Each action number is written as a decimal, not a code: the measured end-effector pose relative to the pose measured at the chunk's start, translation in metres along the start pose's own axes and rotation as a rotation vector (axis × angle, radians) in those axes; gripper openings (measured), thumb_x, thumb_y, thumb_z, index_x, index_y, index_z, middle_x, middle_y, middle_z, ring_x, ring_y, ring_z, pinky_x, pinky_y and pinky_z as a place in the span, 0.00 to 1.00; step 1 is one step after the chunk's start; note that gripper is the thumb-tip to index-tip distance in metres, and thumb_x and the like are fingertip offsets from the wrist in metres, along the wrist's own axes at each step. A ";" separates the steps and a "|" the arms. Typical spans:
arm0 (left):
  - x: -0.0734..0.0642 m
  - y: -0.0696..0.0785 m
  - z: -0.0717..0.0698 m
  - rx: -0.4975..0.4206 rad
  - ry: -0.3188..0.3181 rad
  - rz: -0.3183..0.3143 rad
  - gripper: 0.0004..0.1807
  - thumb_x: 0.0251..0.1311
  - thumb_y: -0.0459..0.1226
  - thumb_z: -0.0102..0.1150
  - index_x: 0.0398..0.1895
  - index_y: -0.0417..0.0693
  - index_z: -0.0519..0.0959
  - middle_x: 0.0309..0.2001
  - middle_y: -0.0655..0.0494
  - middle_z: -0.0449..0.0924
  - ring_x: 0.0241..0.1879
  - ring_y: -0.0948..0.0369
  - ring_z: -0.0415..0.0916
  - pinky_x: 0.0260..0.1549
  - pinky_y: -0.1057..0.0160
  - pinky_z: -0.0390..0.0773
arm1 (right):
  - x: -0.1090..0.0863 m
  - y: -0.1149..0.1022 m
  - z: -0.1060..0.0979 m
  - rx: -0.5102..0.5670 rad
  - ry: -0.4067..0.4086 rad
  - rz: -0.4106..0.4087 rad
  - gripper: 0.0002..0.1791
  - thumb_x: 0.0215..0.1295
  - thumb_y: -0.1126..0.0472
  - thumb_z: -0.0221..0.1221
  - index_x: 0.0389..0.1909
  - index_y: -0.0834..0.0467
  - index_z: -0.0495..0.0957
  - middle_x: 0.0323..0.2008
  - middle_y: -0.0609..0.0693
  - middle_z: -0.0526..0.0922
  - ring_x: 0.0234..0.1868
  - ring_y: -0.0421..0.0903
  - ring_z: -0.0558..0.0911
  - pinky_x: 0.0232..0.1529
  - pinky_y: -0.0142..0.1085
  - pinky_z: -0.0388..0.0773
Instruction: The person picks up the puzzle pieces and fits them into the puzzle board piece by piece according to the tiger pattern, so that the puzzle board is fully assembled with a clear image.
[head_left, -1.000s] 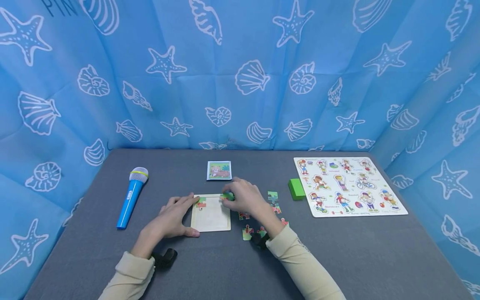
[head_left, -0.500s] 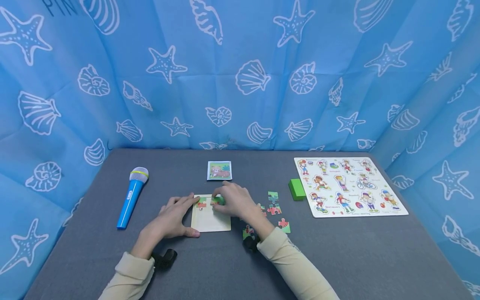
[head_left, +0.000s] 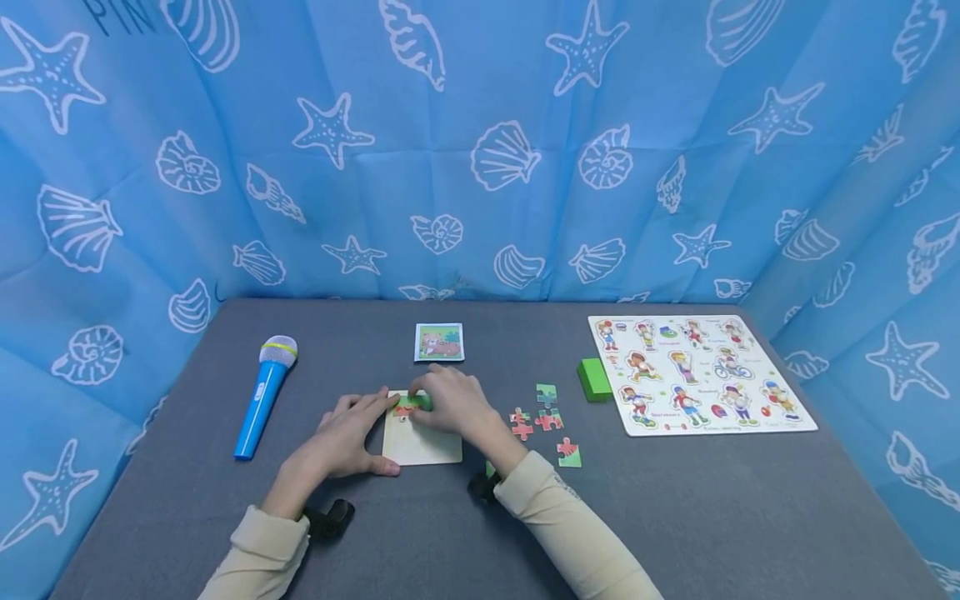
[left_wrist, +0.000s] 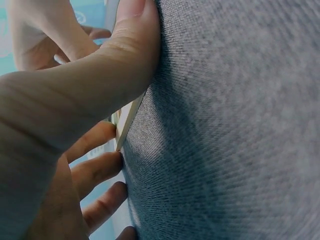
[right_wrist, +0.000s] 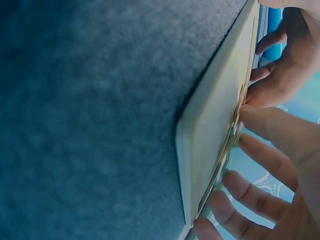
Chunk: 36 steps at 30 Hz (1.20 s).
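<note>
A shallow wooden puzzle tray lies on the grey table. My left hand rests along its left side, fingertips at the upper left corner and thumb low by the edge; in the left wrist view the thumb stretches across, fingers spread. One red and green jigsaw piece sits in that corner. Just right of it, my right hand pinches a green jigsaw piece between thumb and fingers, low over the tray. In the right wrist view this piece is at the fingertips, partly hidden.
Several loose jigsaw pieces lie right of the tray, one partly under the right wrist. Behind the tray is a small picture card. A toy microphone lies left. A green block and a sports-figure board lie right.
My right hand has moved left over the tray with the green jigsaw piece, up beside the corner piece. More loose pieces show from under the right arm. The left hand has stayed in place.
</note>
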<state>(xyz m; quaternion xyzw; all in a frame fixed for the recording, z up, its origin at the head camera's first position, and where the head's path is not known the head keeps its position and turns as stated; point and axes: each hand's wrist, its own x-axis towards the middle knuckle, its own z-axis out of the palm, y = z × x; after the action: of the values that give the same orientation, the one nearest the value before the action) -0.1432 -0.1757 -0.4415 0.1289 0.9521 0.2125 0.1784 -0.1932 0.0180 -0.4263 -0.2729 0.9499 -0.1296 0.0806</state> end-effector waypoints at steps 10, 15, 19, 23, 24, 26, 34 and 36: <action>-0.001 -0.001 0.001 0.010 0.003 -0.002 0.59 0.45 0.59 0.79 0.79 0.52 0.61 0.81 0.43 0.55 0.73 0.39 0.56 0.63 0.27 0.60 | -0.001 0.001 0.001 -0.001 0.001 0.012 0.17 0.67 0.47 0.67 0.55 0.45 0.86 0.54 0.47 0.86 0.53 0.47 0.83 0.44 0.46 0.82; 0.000 0.000 0.001 0.008 0.004 -0.011 0.58 0.45 0.58 0.79 0.79 0.52 0.61 0.81 0.44 0.54 0.73 0.39 0.55 0.64 0.28 0.60 | 0.001 0.001 0.001 -0.001 0.000 0.011 0.14 0.67 0.49 0.68 0.50 0.46 0.89 0.51 0.46 0.88 0.52 0.45 0.84 0.43 0.45 0.82; 0.001 -0.002 0.002 0.010 0.002 -0.012 0.58 0.46 0.58 0.79 0.79 0.52 0.61 0.81 0.44 0.55 0.73 0.39 0.55 0.64 0.28 0.60 | 0.001 0.000 0.000 -0.017 -0.022 0.011 0.11 0.67 0.49 0.68 0.47 0.46 0.90 0.46 0.45 0.87 0.43 0.43 0.81 0.35 0.41 0.79; 0.001 -0.002 0.001 0.002 0.002 -0.016 0.58 0.46 0.58 0.79 0.79 0.52 0.61 0.81 0.44 0.55 0.73 0.39 0.55 0.64 0.29 0.60 | 0.001 -0.002 -0.001 -0.033 -0.044 0.024 0.11 0.68 0.49 0.67 0.48 0.44 0.90 0.44 0.47 0.85 0.38 0.43 0.78 0.31 0.39 0.76; 0.001 -0.002 0.001 0.001 0.002 -0.017 0.58 0.46 0.58 0.79 0.79 0.52 0.61 0.81 0.45 0.55 0.73 0.39 0.55 0.64 0.30 0.60 | 0.001 -0.003 -0.001 -0.038 -0.048 0.027 0.12 0.68 0.49 0.67 0.49 0.44 0.90 0.45 0.47 0.84 0.38 0.44 0.78 0.32 0.40 0.77; 0.001 -0.002 0.001 0.003 0.002 -0.019 0.58 0.46 0.58 0.79 0.79 0.52 0.61 0.81 0.45 0.55 0.73 0.39 0.55 0.64 0.29 0.60 | 0.001 -0.004 -0.001 -0.047 -0.058 0.032 0.13 0.68 0.49 0.66 0.51 0.43 0.89 0.46 0.47 0.84 0.39 0.45 0.79 0.35 0.41 0.79; 0.001 -0.002 0.002 0.008 0.002 -0.016 0.58 0.46 0.58 0.79 0.79 0.52 0.61 0.81 0.44 0.55 0.73 0.39 0.55 0.64 0.29 0.60 | 0.000 -0.003 0.000 -0.027 -0.068 0.041 0.13 0.68 0.48 0.66 0.52 0.42 0.88 0.50 0.46 0.83 0.47 0.46 0.82 0.46 0.45 0.82; 0.001 -0.003 0.002 0.009 0.003 -0.012 0.58 0.46 0.58 0.79 0.79 0.52 0.61 0.81 0.44 0.55 0.74 0.39 0.55 0.64 0.29 0.60 | 0.001 -0.002 0.000 -0.030 -0.074 0.044 0.13 0.69 0.47 0.66 0.52 0.41 0.88 0.52 0.47 0.82 0.49 0.47 0.81 0.48 0.47 0.82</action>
<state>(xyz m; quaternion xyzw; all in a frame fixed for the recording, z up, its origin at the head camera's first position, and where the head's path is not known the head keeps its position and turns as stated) -0.1443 -0.1769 -0.4445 0.1237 0.9541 0.2073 0.1775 -0.1926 0.0154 -0.4262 -0.2576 0.9538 -0.1034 0.1147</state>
